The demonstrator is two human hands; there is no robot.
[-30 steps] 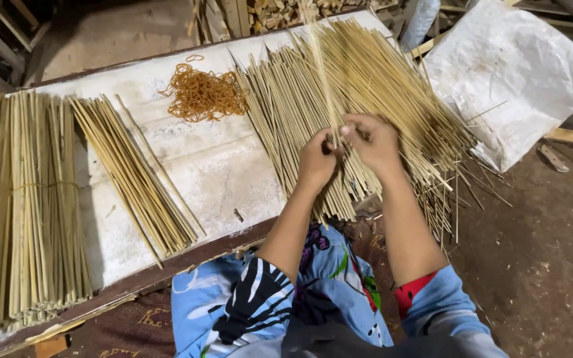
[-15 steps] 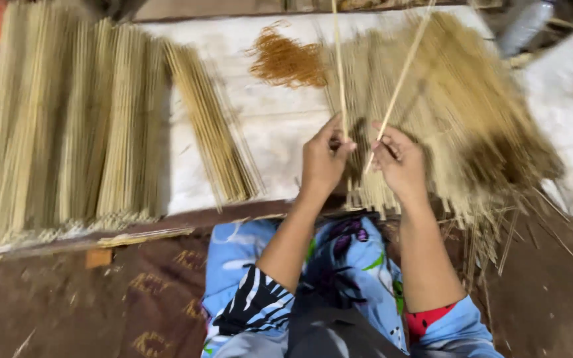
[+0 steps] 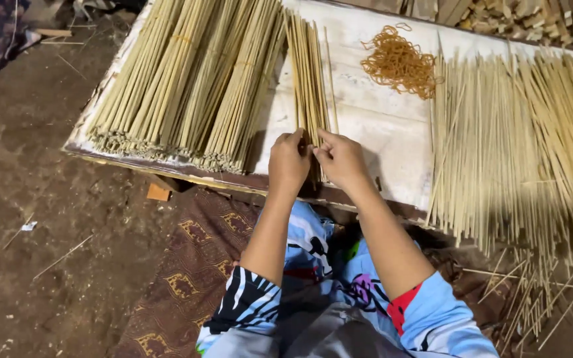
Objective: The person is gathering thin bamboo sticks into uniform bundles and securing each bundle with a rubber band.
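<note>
My left hand point(image 3: 289, 161) and my right hand point(image 3: 341, 158) meet at the near end of a small loose pile of thin bamboo sticks point(image 3: 308, 73) lying on a white board point(image 3: 379, 136). Fingertips of both hands pinch the stick ends, knuckles almost touching. To the left lie several tied bundles of the same sticks point(image 3: 187, 79). A wide loose heap of sticks point(image 3: 525, 146) spreads on the right, overhanging the board's front edge.
A tangle of orange rubber bands point(image 3: 398, 63) lies on the board behind the small pile. Dirt floor point(image 3: 34, 199) extends on the left, a patterned cloth point(image 3: 187, 265) under my knees. Stray sticks point(image 3: 538, 298) litter the ground at lower right.
My hands have moved left from the big loose heap to the small pile, carrying sticks there. The view has swung left and the sticks once held upright are now laid down.
</note>
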